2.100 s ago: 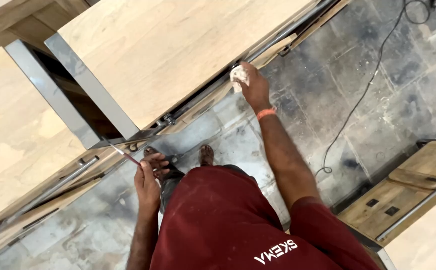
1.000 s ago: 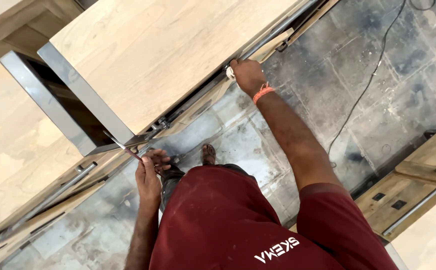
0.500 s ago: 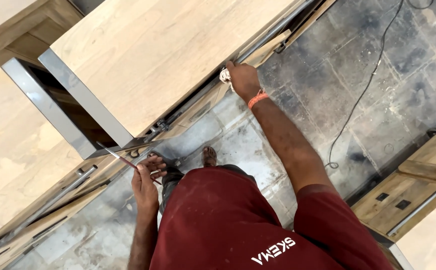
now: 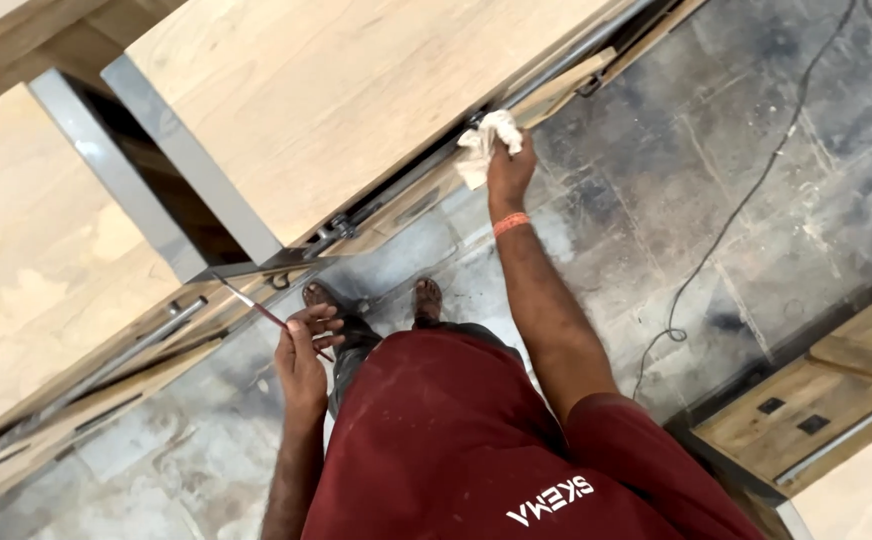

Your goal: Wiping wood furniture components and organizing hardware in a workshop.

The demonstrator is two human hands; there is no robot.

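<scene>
Head view, looking straight down. Right hand (image 4: 509,172) reaches forward, grip clenched round crumpled white rag (image 4: 485,146), rag pressed against metal edge rail (image 4: 426,170) of pale wooden bench (image 4: 356,100). Orange band on right wrist. Left hand (image 4: 301,355) held low near body, grip pinching thin red-handled brush (image 4: 256,308), tip pointing toward bench corner, not touching it. Person in dark red shirt, sandalled feet on grey stone floor (image 4: 736,170). Black cable (image 4: 746,210) trails across floor at right.
</scene>
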